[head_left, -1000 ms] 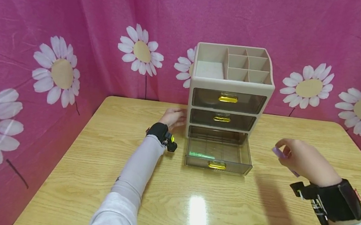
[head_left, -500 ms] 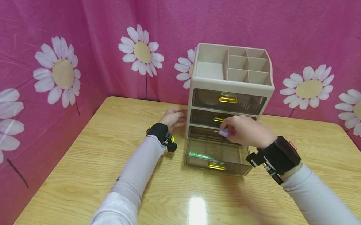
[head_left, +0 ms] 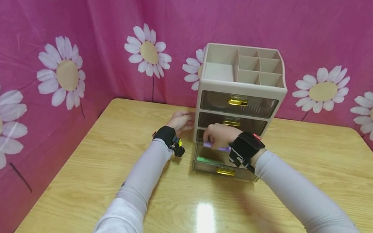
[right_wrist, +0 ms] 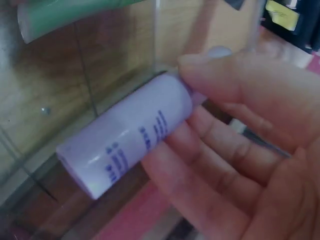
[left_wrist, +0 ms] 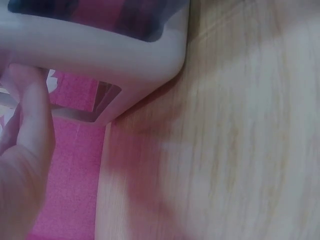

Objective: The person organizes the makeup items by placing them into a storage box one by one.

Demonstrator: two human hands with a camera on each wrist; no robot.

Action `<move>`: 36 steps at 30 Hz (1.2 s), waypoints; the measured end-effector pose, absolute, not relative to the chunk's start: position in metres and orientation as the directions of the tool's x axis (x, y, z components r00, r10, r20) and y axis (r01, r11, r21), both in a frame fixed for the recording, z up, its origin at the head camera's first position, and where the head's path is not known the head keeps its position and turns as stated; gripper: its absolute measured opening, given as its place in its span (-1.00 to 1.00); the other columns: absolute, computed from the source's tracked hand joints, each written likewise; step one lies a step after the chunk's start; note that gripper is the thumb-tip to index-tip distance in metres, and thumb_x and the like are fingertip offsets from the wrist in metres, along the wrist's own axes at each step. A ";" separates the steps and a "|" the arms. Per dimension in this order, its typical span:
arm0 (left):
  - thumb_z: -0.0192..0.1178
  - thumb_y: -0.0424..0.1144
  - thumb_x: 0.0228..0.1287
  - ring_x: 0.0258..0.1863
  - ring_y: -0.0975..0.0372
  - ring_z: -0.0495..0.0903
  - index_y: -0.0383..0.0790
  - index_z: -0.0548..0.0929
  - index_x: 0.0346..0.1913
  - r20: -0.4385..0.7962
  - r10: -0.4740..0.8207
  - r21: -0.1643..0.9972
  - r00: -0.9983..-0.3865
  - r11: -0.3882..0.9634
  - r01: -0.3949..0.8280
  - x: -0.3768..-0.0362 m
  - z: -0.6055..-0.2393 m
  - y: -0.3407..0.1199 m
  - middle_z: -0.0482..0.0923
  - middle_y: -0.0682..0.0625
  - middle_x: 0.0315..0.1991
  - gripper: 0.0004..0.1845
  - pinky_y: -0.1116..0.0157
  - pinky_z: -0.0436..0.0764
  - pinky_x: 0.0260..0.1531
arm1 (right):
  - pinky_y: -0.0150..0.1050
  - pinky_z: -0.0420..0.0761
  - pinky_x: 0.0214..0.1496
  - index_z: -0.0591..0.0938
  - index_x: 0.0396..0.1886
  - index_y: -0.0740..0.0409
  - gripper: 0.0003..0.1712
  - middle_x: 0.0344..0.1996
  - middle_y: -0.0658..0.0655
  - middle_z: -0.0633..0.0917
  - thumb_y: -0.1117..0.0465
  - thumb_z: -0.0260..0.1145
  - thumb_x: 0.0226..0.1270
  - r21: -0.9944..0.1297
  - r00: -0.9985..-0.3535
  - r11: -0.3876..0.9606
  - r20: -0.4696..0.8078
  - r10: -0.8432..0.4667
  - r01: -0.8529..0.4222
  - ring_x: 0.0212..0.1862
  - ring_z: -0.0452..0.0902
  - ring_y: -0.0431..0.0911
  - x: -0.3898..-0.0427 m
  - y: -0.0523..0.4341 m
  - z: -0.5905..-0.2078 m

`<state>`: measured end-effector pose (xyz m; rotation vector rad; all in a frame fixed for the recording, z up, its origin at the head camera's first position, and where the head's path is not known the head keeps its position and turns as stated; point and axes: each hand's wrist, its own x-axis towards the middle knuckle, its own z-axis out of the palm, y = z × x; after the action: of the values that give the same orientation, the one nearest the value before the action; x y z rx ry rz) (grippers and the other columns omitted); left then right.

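Observation:
My right hand (head_left: 220, 135) pinches a lilac tube (right_wrist: 125, 130) with dark printing, thumb on one side and fingers on the other. The tube (head_left: 216, 147) lies sideways over the pulled-out bottom drawer (head_left: 198, 167) of a beige desktop organizer (head_left: 242, 87). In that drawer rests a green tube (head_left: 209, 160), whose end also shows in the right wrist view as a green tube (right_wrist: 75, 17). My left hand (head_left: 180, 121) touches the organizer's left side with its fingers mostly straight. Part of the left fingers is hidden behind the frame in the left wrist view.
Two upper smoked drawers with gold handles (head_left: 238, 102) are closed. Divided compartments (head_left: 260, 65) top the organizer. It stands near the back of a wooden table (head_left: 131, 126), before a pink daisy-print curtain (head_left: 251, 17).
My right hand has moved left from beside the organizer, carrying the lilac tube over the bottom drawer. The left hand stays at the organizer's side, and the drawer remains out.

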<state>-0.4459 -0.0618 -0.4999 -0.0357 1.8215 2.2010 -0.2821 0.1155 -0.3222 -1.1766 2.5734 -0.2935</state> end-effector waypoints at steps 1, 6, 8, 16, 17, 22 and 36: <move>0.12 -0.36 0.22 -0.29 0.14 0.61 -0.26 0.50 0.11 -0.193 0.200 0.960 -0.960 -0.165 -0.228 -0.447 -0.500 -0.062 0.60 -0.13 -0.21 -0.63 0.27 0.64 -0.27 | -0.47 0.27 -0.64 0.64 -0.47 0.27 -0.77 -0.77 -0.06 0.45 0.54 0.28 -0.22 -0.303 -0.616 0.647 -0.204 -0.761 -0.699 -0.67 0.27 -0.26 -0.284 0.113 -0.324; 0.03 -0.41 0.27 -0.27 0.10 0.61 -0.33 0.46 0.16 -0.208 0.170 0.965 -0.963 -0.124 -0.231 -0.435 -0.482 -0.059 0.59 -0.21 -0.19 -0.62 0.25 0.64 -0.25 | -0.45 0.42 -0.54 0.66 -0.38 0.28 -0.74 -0.66 -0.01 0.57 0.49 0.35 -0.20 -0.266 -0.611 0.674 -0.286 -0.738 -0.689 -0.59 0.35 -0.25 -0.294 0.107 -0.337; 0.03 -0.40 0.27 -0.26 0.07 0.61 -0.34 0.46 0.15 -0.194 0.174 0.969 -0.965 -0.121 -0.216 -0.435 -0.482 -0.060 0.58 -0.23 -0.19 -0.62 0.23 0.64 -0.27 | -0.45 0.43 -0.52 0.66 -0.38 0.28 -0.74 -0.66 -0.02 0.56 0.48 0.36 -0.20 -0.258 -0.603 0.669 -0.296 -0.741 -0.697 -0.59 0.35 -0.26 -0.296 0.105 -0.341; 0.11 -0.37 0.24 -0.20 0.10 0.59 -0.25 0.47 0.15 -0.182 0.200 0.967 -0.963 -0.143 -0.213 -0.447 -0.494 -0.063 0.58 -0.15 -0.12 -0.61 0.20 0.63 -0.20 | -0.47 0.43 -0.54 0.66 -0.50 0.24 -0.78 -0.70 -0.07 0.52 0.46 0.37 -0.29 -0.262 -0.568 0.640 -0.305 -0.765 -0.722 -0.60 0.32 -0.28 -0.307 0.100 -0.354; 0.13 -0.36 0.24 -0.19 0.10 0.59 -0.24 0.47 0.16 -0.192 0.196 0.966 -0.962 -0.137 -0.221 -0.454 -0.502 -0.063 0.58 -0.15 -0.11 -0.60 0.19 0.62 -0.19 | -0.47 0.44 -0.53 0.66 -0.50 0.23 -0.78 -0.69 -0.08 0.53 0.45 0.37 -0.30 -0.254 -0.562 0.635 -0.306 -0.768 -0.729 -0.59 0.33 -0.28 -0.310 0.101 -0.359; 0.25 -0.27 0.14 -0.23 0.09 0.62 -0.15 0.58 0.02 -0.203 0.203 0.960 -0.958 -0.153 -0.236 -0.498 -0.552 -0.064 0.61 -0.14 -0.15 -0.66 0.18 0.63 -0.22 | -0.46 0.48 -0.53 0.68 -0.46 0.20 -0.74 -0.63 -0.04 0.61 0.44 0.35 -0.30 -0.248 -0.561 0.644 -0.331 -0.759 -0.724 -0.58 0.39 -0.26 -0.320 0.103 -0.382; 0.33 -0.21 0.06 -0.27 0.10 0.62 -0.09 0.63 -0.06 -0.192 0.240 0.954 -0.951 -0.181 -0.239 -0.499 -0.554 -0.065 0.61 -0.13 -0.20 -0.67 0.19 0.64 -0.25 | -0.44 0.47 -0.51 0.63 -0.38 0.24 -0.70 -0.59 0.02 0.63 0.43 0.35 -0.27 -0.335 -0.546 0.650 -0.359 -0.757 -0.682 -0.54 0.43 -0.25 -0.316 0.105 -0.379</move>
<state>-0.4989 -0.0649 -0.5536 0.0019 1.7773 2.2007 -0.3159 0.1054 -0.3790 -1.1236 2.3944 -0.2137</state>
